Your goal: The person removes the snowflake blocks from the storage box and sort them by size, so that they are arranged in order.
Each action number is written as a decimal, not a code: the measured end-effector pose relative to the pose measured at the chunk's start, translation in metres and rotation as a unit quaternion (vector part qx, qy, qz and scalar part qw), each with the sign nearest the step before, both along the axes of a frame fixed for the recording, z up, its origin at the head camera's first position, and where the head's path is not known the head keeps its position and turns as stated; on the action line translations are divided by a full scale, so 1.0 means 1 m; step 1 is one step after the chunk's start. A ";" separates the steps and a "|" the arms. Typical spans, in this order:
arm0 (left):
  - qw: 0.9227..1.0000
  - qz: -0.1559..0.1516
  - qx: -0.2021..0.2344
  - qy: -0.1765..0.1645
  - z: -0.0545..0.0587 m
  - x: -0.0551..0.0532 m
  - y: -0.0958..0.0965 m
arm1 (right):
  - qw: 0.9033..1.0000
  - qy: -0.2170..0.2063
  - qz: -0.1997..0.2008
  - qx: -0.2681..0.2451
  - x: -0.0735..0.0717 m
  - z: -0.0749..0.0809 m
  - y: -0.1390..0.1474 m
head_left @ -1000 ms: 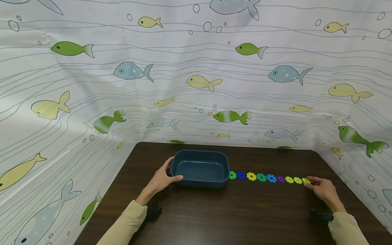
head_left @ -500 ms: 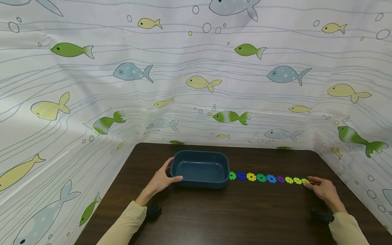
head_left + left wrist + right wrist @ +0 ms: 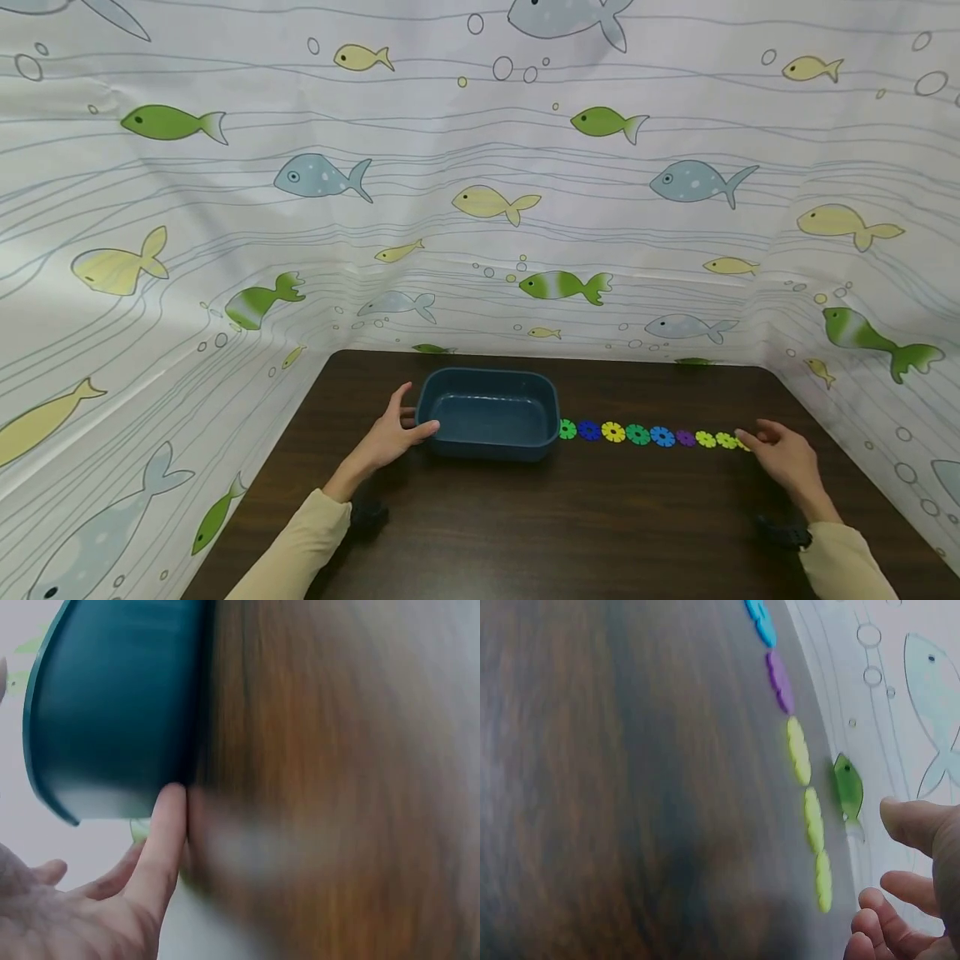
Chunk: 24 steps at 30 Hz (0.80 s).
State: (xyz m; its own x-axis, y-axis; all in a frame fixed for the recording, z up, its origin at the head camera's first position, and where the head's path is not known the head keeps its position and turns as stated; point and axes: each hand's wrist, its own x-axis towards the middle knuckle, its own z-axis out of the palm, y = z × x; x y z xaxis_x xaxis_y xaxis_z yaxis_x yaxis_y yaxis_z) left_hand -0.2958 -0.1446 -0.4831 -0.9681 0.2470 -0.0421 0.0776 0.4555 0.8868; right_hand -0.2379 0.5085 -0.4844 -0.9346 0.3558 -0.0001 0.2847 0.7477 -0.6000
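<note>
A dark blue rectangular box (image 3: 483, 452) stands on the table. At its left end is my left hand (image 3: 386, 435), index finger raised off the rim and thumb by the front corner. In the left wrist view one straight finger (image 3: 169, 832) reaches the lower edge of the box. Several flower-shaped plastic discs run in a row from the box's right side: green (image 3: 567, 429), dark blue, yellow, green, blue, purple (image 3: 686, 437), then yellow ones. My right hand (image 3: 787, 458) hovers over the row's right end, thumb apart from its loosely bent fingers, holding nothing. It partly hides the last yellow disc (image 3: 745, 444) in the head view.
The dark wooden table (image 3: 570, 525) is enclosed at the back and sides by a white fish-patterned sheet (image 3: 480, 242). A dark wrist device (image 3: 783, 532) sits at the right wrist, another (image 3: 369, 517) at the left.
My right hand has let go of the last yellow disc and lifted slightly. My left hand has loosened from the box and shifted a little left; box and row stay in place.
</note>
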 end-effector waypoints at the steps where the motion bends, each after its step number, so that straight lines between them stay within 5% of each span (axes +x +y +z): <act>1: 1.000 -0.005 0.013 -0.004 0.001 0.000 -0.002 | 1.000 0.006 0.002 0.005 -0.001 0.001 -0.003; 5: 0.999 -0.013 0.046 -0.005 0.002 -0.006 -0.011 | 0.999 0.027 0.025 0.023 -0.005 0.006 -0.012; 10: 0.999 0.002 0.035 0.041 0.005 -0.018 -0.022 | 0.995 0.048 0.069 0.048 -0.013 0.011 -0.022; 17: 0.993 0.024 -0.034 0.106 0.012 -0.036 -0.031 | 0.989 0.060 0.114 0.076 -0.028 0.016 -0.044; 24: 0.974 0.045 -0.163 0.150 0.017 -0.045 -0.039 | 0.980 0.091 0.155 0.083 -0.047 0.017 -0.082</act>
